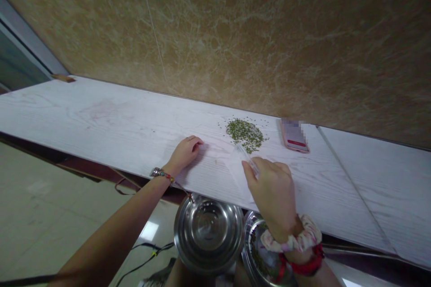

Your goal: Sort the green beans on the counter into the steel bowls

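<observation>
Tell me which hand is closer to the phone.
Right. The right hand is on the near side of the phone, slightly to its left; the left hand is farther left, beyond the green pile.

Right arm (325, 276): gathered cream-and-pink fabric scrunchie (296, 243); elbow-side of scrunchie, bright red band (308, 267). Across from scrunchie, left arm (114, 224): multicoloured beaded bracelet (167, 176) with silver-coloured piece (156, 172); left hand (186, 150), thin ring (189, 138).

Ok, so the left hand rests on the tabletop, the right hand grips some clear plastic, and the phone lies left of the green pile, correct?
Not quite: the phone lies right of the green pile, as the head view shows. The left hand does rest on the tabletop, and the right hand does grip some clear plastic.
</observation>
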Motion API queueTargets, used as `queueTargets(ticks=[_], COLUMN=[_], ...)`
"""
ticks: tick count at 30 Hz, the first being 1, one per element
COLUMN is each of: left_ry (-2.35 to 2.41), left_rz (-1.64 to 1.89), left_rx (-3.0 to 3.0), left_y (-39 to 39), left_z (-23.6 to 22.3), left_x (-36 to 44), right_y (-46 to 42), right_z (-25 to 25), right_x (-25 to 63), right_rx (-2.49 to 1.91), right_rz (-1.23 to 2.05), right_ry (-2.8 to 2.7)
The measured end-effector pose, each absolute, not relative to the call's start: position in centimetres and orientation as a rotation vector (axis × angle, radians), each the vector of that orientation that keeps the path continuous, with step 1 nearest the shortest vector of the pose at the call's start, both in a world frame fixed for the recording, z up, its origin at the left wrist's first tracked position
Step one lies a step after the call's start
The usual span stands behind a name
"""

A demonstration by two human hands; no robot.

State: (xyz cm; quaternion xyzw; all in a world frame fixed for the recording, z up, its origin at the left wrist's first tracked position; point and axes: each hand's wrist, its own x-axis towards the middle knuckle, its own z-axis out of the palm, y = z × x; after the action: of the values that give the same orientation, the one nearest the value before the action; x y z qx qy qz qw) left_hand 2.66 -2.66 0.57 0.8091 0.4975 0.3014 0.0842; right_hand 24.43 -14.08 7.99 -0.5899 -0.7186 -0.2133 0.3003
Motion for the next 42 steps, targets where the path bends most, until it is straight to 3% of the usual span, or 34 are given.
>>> queueTargets(ticks=[15, 34, 42], left_ry=[1.553, 1.521, 1.548], left_rz=[0.789, 0.794, 0.751], left_rx=[2.344, 2.360, 2.378], left_y=[-2.9, -2.8, -2.7], left_z=[1.0, 0.9, 0.8], left_x=[3.1, 3.1, 3.2], right_y=[-12.0, -18.2, -16.8], right_z=[7.5, 8.7, 9.7], right_x=[27.8, 24.3, 25.6], right_rx=[-1.012, -0.954, -0.965], right_rz=[-0.557, -0.166, -0.258], right_ry=[-2.277, -2.307, -2.297])
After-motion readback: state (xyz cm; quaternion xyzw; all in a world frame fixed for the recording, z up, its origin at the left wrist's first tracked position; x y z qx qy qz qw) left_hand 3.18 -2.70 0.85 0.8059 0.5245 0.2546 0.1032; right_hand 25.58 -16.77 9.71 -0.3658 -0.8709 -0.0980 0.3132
